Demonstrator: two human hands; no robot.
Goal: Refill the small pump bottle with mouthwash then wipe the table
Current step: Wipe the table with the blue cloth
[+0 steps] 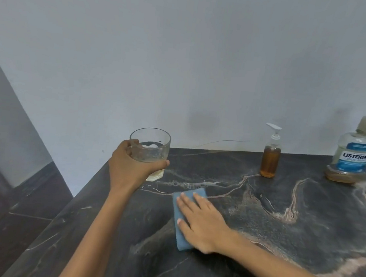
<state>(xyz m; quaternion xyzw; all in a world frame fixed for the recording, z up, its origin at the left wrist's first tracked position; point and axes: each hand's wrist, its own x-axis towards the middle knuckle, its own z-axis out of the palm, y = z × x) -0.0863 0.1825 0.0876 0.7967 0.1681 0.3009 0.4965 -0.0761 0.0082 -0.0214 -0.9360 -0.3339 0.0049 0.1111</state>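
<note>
So the refill looks done to me: the small clear pump bottle with the white pump head (pixel 270 157) stands capped near the wall, amber liquid up to its shoulder, and the big clear mouthwash bottle with the blue label (pixel 354 154) sits well to its right with just a little amber left at the bottom. This is the wiping part.

The right hand (pixel 202 224) lies flat, fingers spread, pressing the blue rectangular cloth (pixel 179 230) onto the dark veined stone desk (pixel 304 218). The left hand (pixel 129 166) is wrapped around a clear, nearly empty drinking glass (pixel 150 148), holding it up off the desk's left end so the patch under it is free.

Tips from me: keep the palm flat so the whole cloth bites, work in overlapping passes toward the spot where the glass stood, and hold that glass level since there's a bit of liquid at its base. The pale veins make wet streaks hard to spot, so go slowly.
</note>
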